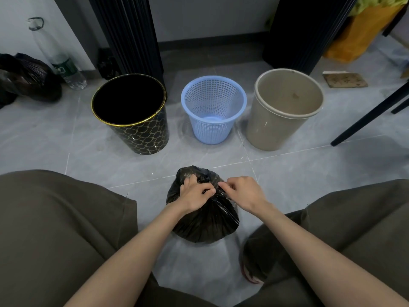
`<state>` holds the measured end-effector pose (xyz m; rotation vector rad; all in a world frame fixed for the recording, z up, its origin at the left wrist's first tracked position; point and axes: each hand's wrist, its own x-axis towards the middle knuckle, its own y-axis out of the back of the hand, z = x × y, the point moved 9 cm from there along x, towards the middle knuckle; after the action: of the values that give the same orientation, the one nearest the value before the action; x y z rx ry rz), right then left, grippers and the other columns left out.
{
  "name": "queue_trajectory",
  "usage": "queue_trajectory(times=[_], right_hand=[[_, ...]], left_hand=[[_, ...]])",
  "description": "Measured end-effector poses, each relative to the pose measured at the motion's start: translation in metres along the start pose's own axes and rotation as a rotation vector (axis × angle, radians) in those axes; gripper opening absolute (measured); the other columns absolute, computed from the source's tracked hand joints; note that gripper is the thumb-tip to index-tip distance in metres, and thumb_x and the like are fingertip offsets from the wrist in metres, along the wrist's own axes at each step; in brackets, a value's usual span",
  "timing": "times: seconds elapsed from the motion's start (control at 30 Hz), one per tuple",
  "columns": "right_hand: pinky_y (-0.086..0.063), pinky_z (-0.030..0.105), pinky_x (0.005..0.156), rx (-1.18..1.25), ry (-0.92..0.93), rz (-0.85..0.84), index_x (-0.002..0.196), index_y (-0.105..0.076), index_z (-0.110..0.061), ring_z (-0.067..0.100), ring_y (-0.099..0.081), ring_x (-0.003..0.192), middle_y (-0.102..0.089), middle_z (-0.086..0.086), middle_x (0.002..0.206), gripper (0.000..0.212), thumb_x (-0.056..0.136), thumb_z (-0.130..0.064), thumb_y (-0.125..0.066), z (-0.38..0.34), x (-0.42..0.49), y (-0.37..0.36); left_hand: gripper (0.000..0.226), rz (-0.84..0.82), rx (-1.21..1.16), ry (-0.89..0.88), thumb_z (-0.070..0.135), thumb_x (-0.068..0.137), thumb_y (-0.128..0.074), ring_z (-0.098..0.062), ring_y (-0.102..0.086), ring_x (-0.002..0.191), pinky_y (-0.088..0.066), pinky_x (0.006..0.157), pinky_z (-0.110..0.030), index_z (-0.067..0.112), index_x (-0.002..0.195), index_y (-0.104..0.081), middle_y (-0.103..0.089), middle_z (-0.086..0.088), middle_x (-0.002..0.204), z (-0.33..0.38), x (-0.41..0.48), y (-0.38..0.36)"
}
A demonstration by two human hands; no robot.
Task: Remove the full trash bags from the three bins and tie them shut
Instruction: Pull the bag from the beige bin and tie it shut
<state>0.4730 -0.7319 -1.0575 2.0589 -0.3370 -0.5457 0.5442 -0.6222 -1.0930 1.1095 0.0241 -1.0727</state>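
A full black trash bag [205, 220] stands on the grey tiled floor between my knees. My left hand [195, 192] and my right hand [242, 191] both pinch the gathered plastic at its top, fingers closed on the bag's neck. Beyond it three bins stand in a row with no bags in them: a black bin with a gold rim [132, 120] on the left, a blue mesh basket [213, 109] in the middle, a beige bin [285, 107] on the right.
Other black bags [26, 78] lie at the far left beside a clear plastic bottle [66, 69]. Dark pleated columns [128, 34] rise behind the bins. A black furniture leg [371, 114] slants in at right. A flat brown piece [345, 79] lies on the floor.
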Motion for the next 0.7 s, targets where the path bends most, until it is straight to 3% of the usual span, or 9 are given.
queue_trajectory(times=[0.1, 0.2, 0.27, 0.33, 0.43, 0.5, 0.57, 0.63, 0.7], right_hand=[[-0.042, 0.027, 0.066, 0.658, -0.218, -0.038, 0.058, -0.05, -0.013, 0.015, -0.048, 0.06, -0.051, 0.002, 0.057, 0.044, 0.09, -0.041, -0.055, 0.012, 0.002, -0.014], [-0.048, 0.028, 0.081, 1.161, -0.387, -0.122, 0.085, -0.067, 0.003, 0.013, -0.054, 0.066, -0.054, -0.003, 0.059, 0.037, 0.094, -0.031, -0.054, 0.019, 0.003, -0.031], [-0.05, 0.025, 0.083, 1.472, -0.464, -0.19, 0.102, -0.066, 0.004, 0.009, -0.058, 0.069, -0.06, -0.004, 0.061, 0.034, 0.096, -0.026, -0.051, 0.012, 0.002, -0.042], [-0.053, 0.024, 0.081, 1.695, -0.528, -0.194, 0.103, -0.063, 0.002, 0.012, -0.062, 0.083, -0.068, -0.002, 0.065, 0.031, 0.096, -0.025, -0.05, 0.007, 0.0, -0.048], [-0.056, 0.02, 0.065, 1.775, -0.568, -0.095, 0.085, -0.058, -0.006, 0.018, -0.067, 0.086, -0.07, 0.004, 0.074, 0.021, 0.095, -0.023, -0.052, 0.011, 0.003, -0.047], [-0.056, 0.019, 0.066, 1.748, -0.551, -0.052, 0.082, -0.061, -0.006, 0.018, -0.066, 0.083, -0.067, 0.007, 0.079, 0.016, 0.093, -0.016, -0.056, 0.013, 0.006, -0.043], [-0.054, 0.016, 0.068, 1.661, -0.508, -0.055, 0.091, -0.065, -0.004, 0.015, -0.065, 0.081, -0.066, 0.007, 0.084, 0.005, 0.088, -0.006, -0.062, 0.012, 0.007, -0.04], [-0.053, 0.012, 0.071, 1.569, -0.474, -0.063, 0.104, -0.066, -0.002, 0.01, -0.066, 0.084, -0.069, 0.005, 0.09, 0.02, 0.084, 0.002, -0.063, 0.01, 0.009, -0.038], [-0.052, 0.015, 0.08, 1.512, -0.482, -0.045, 0.113, -0.063, 0.001, 0.008, -0.065, 0.087, -0.069, 0.005, 0.093, 0.028, 0.086, 0.005, -0.06, 0.014, 0.01, -0.04]], left_hand=[[0.027, -0.013, -0.02, 0.009, 0.043, 0.096, -0.039, -0.032, -0.027, 0.125, -0.024, 0.103, -0.041, 0.032, 0.107, -0.061, -0.035, -0.008, 0.117, -0.002, 0.001, -0.001], [0.026, -0.04, -0.071, 0.032, 0.042, 0.096, -0.039, -0.034, -0.026, 0.128, -0.022, 0.107, -0.044, 0.031, 0.108, -0.059, -0.037, -0.014, 0.13, -0.008, 0.002, -0.003], [0.022, -0.034, -0.129, 0.033, 0.04, 0.096, -0.039, -0.033, -0.027, 0.128, -0.022, 0.109, -0.044, 0.032, 0.106, -0.057, -0.04, -0.014, 0.13, -0.009, 0.004, -0.004], [0.012, 0.018, -0.301, 0.051, 0.03, 0.096, -0.039, -0.032, -0.031, 0.126, -0.025, 0.107, -0.041, 0.033, 0.1, -0.051, -0.045, -0.013, 0.127, -0.012, 0.009, -0.002], [0.021, 0.097, -0.599, 0.161, 0.01, 0.092, -0.033, -0.027, -0.042, 0.118, -0.032, 0.1, -0.034, 0.026, 0.096, -0.045, -0.05, -0.014, 0.118, -0.024, 0.012, 0.002], [0.031, 0.157, -0.676, 0.144, -0.002, 0.09, -0.029, -0.022, -0.048, 0.109, -0.035, 0.096, -0.027, 0.021, 0.098, -0.05, -0.054, -0.009, 0.105, -0.028, 0.011, 0.007], [0.039, 0.223, -0.705, 0.084, -0.014, 0.086, -0.025, -0.016, -0.051, 0.096, -0.039, 0.085, -0.016, 0.005, 0.108, -0.052, -0.056, -0.01, 0.102, -0.025, 0.006, 0.013], [0.037, 0.269, -0.738, 0.042, -0.014, 0.089, -0.025, -0.012, -0.052, 0.078, -0.043, 0.073, -0.013, -0.003, 0.116, -0.048, -0.058, -0.017, 0.114, -0.024, 0.002, 0.018], [0.04, 0.303, -0.775, 0.008, -0.009, 0.094, -0.027, -0.008, -0.053, 0.069, -0.046, 0.067, -0.011, 0.001, 0.132, -0.035, -0.053, -0.018, 0.128, -0.025, 0.002, 0.023]])
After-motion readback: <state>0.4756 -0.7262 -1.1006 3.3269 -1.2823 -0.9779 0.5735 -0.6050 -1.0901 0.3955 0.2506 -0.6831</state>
